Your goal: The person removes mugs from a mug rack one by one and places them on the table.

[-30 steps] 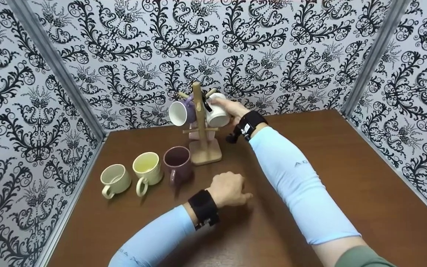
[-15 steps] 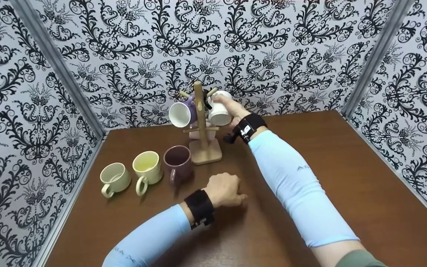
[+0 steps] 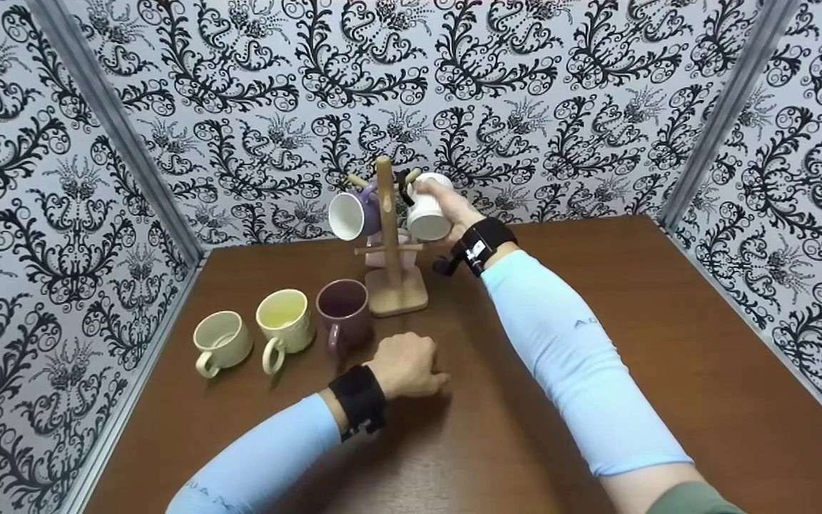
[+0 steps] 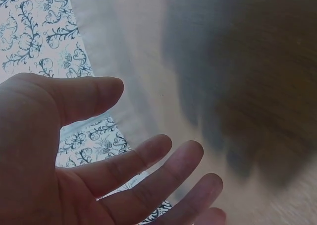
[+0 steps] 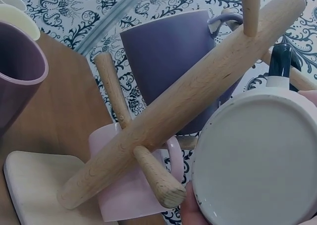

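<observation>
White mug, round and shiny with a black handle (image 3: 429, 221): up off the table in the right hand (image 3: 455, 207), tipped so its flat bottom shows in the right wrist view.
Right-hand grip: fingers bent round the white mug, holding it tight, with the hand coming from the right. Fingertips peek out at two edges.
Black handle (image 5: 281, 61): points toward the stand, close by a high wooden peg (image 3: 413, 175). I can't tell if the peg goes through it.
Stand: a tall light-wood mug stand with round pegs (image 3: 388, 235), just left of the white mug.
Mugs on the stand: a purple mug, white inside (image 3: 369, 215), up high on the left; a pale pink mug (image 5: 124, 195), down low.
Left hand (image 3: 407, 365): holds nothing, fingers loose and apart, over the brown wooden table (image 3: 668, 307), near the dark plum mug.
Row on the table, left to right: pale cream mug (image 3: 229, 351), cream mug with yellow inside (image 3: 293, 335), dark plum mug (image 3: 354, 325) just beside the stand.
</observation>
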Action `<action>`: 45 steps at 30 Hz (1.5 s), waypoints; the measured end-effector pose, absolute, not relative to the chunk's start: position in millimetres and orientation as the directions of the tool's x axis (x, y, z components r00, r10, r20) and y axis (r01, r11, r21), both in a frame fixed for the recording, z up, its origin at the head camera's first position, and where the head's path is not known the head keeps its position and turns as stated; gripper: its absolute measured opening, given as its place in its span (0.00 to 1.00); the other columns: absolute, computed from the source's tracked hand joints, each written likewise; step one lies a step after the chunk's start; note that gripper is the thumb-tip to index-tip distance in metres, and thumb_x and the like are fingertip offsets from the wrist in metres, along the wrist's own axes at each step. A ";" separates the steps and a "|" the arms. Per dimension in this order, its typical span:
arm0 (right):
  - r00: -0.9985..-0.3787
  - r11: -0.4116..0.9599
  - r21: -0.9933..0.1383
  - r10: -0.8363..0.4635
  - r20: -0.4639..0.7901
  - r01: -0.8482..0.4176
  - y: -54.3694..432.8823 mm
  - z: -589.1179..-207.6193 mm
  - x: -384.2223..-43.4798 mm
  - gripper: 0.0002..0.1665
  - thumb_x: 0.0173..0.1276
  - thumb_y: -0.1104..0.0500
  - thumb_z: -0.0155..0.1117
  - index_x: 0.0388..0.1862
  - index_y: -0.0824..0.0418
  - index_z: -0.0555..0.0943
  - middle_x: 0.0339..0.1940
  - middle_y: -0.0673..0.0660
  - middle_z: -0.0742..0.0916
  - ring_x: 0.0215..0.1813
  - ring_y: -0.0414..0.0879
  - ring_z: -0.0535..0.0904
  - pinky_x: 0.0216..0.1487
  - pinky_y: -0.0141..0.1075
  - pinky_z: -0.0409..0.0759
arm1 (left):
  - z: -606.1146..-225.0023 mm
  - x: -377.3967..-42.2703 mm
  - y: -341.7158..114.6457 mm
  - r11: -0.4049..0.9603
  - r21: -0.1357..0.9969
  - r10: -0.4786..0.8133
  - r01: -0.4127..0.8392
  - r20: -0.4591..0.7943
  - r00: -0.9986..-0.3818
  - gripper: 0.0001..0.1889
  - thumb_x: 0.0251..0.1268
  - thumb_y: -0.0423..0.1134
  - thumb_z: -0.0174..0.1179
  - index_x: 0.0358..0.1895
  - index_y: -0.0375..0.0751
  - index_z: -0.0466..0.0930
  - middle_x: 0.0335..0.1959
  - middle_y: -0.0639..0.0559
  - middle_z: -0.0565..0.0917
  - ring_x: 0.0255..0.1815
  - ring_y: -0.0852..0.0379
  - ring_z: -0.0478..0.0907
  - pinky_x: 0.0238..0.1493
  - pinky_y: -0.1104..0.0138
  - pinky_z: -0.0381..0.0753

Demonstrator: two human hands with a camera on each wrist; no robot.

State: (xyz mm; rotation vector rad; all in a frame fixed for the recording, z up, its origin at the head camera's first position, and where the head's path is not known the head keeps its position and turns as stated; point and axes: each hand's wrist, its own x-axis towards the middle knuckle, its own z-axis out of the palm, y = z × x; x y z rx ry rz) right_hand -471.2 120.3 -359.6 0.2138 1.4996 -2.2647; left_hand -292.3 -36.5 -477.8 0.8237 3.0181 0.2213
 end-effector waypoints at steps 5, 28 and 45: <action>-0.901 -0.344 -0.836 -0.240 -0.361 0.427 124.4 -356.5 -473.2 0.23 0.81 0.47 0.67 0.64 0.57 0.74 0.48 0.59 0.89 0.38 0.49 0.89 0.52 0.44 0.94 | -478.1 -294.3 -41.2 0.849 0.149 0.506 0.507 0.046 -0.861 0.22 0.63 0.60 0.77 0.25 0.46 0.88 0.27 0.46 0.91 0.32 0.43 0.91 0.32 0.47 0.89; -0.945 -0.196 -0.925 -0.078 -0.317 0.326 140.6 -338.3 -472.7 0.30 0.75 0.45 0.70 0.67 0.58 0.72 0.46 0.58 0.87 0.39 0.50 0.90 0.56 0.44 0.93 | -486.7 -295.6 -37.8 0.834 0.161 0.529 0.529 0.041 -0.847 0.21 0.63 0.61 0.76 0.29 0.47 0.89 0.31 0.44 0.93 0.36 0.42 0.93 0.36 0.46 0.92; -0.967 -0.121 -0.963 0.055 -0.250 0.242 150.8 -331.6 -460.2 0.44 0.70 0.43 0.78 0.75 0.63 0.71 0.52 0.60 0.90 0.43 0.51 0.92 0.46 0.40 0.94 | -488.2 -304.8 -49.2 0.781 0.290 0.570 0.553 0.029 -0.821 0.18 0.68 0.58 0.75 0.39 0.46 0.93 0.32 0.50 0.93 0.36 0.47 0.91 0.39 0.49 0.90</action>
